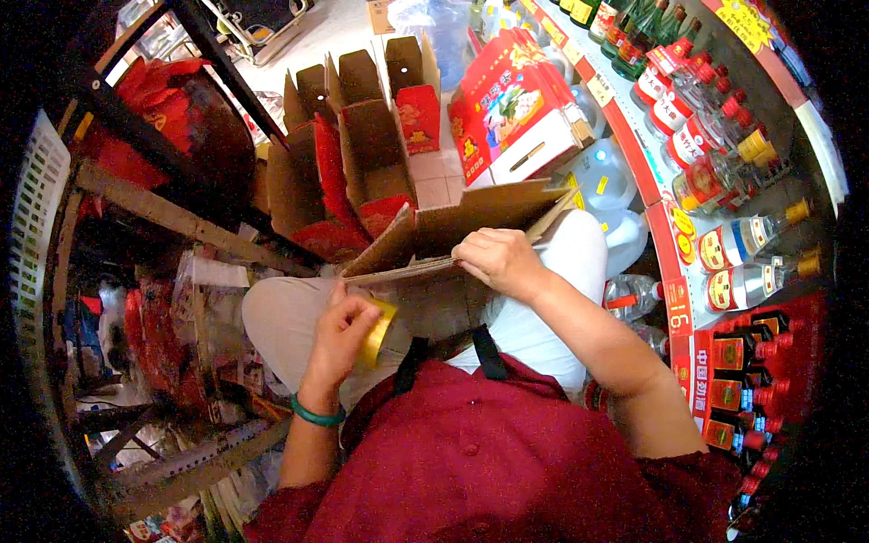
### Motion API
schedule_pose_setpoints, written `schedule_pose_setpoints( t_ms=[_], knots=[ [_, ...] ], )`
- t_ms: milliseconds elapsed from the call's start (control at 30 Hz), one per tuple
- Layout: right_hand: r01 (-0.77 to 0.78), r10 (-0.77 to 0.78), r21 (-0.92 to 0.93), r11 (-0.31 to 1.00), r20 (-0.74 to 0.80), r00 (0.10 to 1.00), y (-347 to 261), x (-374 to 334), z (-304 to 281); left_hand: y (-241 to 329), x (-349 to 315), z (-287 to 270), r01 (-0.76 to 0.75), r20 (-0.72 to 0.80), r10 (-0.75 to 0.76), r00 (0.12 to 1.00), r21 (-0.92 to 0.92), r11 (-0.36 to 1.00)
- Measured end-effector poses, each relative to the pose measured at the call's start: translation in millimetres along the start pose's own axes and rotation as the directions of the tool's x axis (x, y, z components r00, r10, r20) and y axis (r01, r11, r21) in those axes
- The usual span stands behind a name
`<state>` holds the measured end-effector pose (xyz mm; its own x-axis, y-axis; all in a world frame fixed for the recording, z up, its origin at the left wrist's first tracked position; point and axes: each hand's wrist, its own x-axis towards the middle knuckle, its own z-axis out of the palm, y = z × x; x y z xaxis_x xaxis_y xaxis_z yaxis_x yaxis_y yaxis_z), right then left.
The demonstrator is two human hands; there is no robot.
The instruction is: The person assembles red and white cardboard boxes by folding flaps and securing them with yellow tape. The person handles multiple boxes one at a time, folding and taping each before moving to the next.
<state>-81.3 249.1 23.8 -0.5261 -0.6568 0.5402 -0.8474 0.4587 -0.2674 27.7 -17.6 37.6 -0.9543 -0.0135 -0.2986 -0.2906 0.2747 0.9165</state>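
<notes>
An opened cardboard box (480,222) rests between my knees, its brown inner side showing and one edge turned toward me. My right hand (507,264) is closed over that near edge, fingers curled round the board. At the box's left corner, my left hand (342,333) holds a roll of yellow tape (377,335) against its palm, with the index finger reaching up to the cardboard. Whether a strip of tape runs from the roll to the box, I cannot make out. A green bangle (317,413) circles my left wrist.
Several opened red and brown cartons (373,149) stand on the tiles ahead. Beside them lies a stack of flattened red cartons (516,104). Shelves of bottles (742,242) line the right, with large water jugs (605,181) below. A metal rack (195,222) closes in the left.
</notes>
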Motion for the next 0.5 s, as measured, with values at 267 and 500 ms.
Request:
schedule_pose_setpoints(
  t_ms=[267,500],
  knots=[
    [0.141,-0.144,0.036,0.989,0.097,0.985,-3.4,11.4,-1.7,5.6,-34.1,-38.1,0.062,0.056,-0.052,0.997,-0.204,0.977],
    [0.017,-0.056,0.123,0.992,0.318,0.946,24.0,51.2,-18.0,48.9,-40.1,-59.6,-0.178,0.102,0.174,0.979,0.031,0.984]
  ],
)
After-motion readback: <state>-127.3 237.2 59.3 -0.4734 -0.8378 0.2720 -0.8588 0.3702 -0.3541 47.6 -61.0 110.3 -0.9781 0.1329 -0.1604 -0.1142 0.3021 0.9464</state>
